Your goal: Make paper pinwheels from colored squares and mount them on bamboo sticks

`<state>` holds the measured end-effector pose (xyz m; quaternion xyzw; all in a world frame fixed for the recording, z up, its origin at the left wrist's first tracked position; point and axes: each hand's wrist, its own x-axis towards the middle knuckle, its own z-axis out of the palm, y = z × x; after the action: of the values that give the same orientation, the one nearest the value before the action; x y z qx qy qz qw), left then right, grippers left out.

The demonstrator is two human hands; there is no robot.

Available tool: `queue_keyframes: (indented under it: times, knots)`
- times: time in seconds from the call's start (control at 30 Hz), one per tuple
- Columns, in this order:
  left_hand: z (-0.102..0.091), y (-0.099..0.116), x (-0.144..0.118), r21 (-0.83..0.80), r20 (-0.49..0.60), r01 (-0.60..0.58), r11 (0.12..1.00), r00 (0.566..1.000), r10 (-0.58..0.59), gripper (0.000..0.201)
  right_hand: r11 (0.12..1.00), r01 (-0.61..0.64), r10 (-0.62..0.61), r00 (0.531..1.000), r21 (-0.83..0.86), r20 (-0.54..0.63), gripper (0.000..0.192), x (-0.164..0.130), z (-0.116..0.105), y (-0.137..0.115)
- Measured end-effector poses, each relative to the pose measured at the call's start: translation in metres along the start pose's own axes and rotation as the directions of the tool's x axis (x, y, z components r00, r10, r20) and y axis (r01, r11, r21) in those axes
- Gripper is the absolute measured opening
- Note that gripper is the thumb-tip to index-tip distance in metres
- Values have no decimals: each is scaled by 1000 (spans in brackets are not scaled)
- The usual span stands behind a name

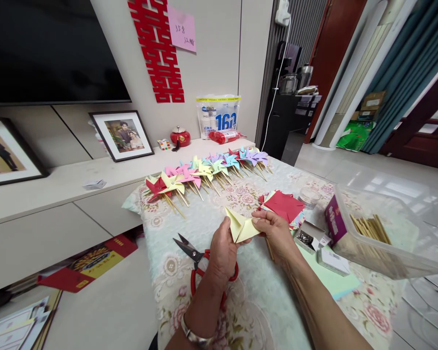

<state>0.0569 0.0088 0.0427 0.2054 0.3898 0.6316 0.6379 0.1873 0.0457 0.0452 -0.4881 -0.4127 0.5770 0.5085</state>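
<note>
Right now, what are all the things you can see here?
pinwheels: about a dozen, many colours, in a row at the table's far edge
folded paper: one, yellow, held in both hands
scissors: one, red handles, on the table under the left hand
paper squares: one stack, red on top, right of the hands
plastic bin: one, clear, holds wooden sticks
picture frames: two, on the shelf
left hand: grips the paper
right hand: pinches the paper
</note>
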Motion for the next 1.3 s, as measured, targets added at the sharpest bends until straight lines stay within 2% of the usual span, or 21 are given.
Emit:
queue_keyframes:
  times: [0.17, 0.3, 0.47, 0.57, 0.77, 0.97, 1.1, 1.2, 1.23, 1.3]
  knots:
    - [1, 2, 0, -53, 5, -8, 999, 1000, 8, 38, 1000, -13, 13, 1000, 18, 26, 38, 3, -1, 4]
    - [-1, 3, -1, -91, 0, 13, 996, 1000, -13, 46, 998, -38, 35, 996, 43, 80, 36, 1, 0, 4]
    - [-2, 1, 0, -55, -63, -26, 998, 998, 22, 60, 999, -52, 53, 991, -12, 126, 34, -5, 4, -1]
    - [-1, -2, 2, -44, -111, -74, 996, 991, 69, 56, 999, -38, 43, 986, -29, 161, 35, -7, 4, -3]
    - [-5, -4, 5, -28, -225, -123, 992, 968, 114, 57, 998, 63, -61, 979, -5, 194, 34, -5, -3, -1]
    - [-7, -4, 5, 157, -248, -148, 976, 951, 184, 45, 995, 90, -75, 950, -37, 302, 34, -11, 1, -7]
    - [-9, -7, 6, 238, -191, -122, 964, 967, 169, 41, 984, 103, -69, 973, -146, 221, 31, -8, 3, -1]
    - [-13, -4, 3, 417, -108, -188, 889, 961, 254, 32, 970, 142, -118, 985, -199, 126, 27, -1, -1, 8]
    - [-14, -1, 1, 526, -85, -218, 822, 948, 305, 28, 966, 156, -137, 985, -205, 104, 27, 1, -4, 10]
    - [-16, 5, -3, 756, -48, -228, 613, 916, 399, 26, 960, 177, -165, 984, -216, 73, 29, 5, -8, 13]
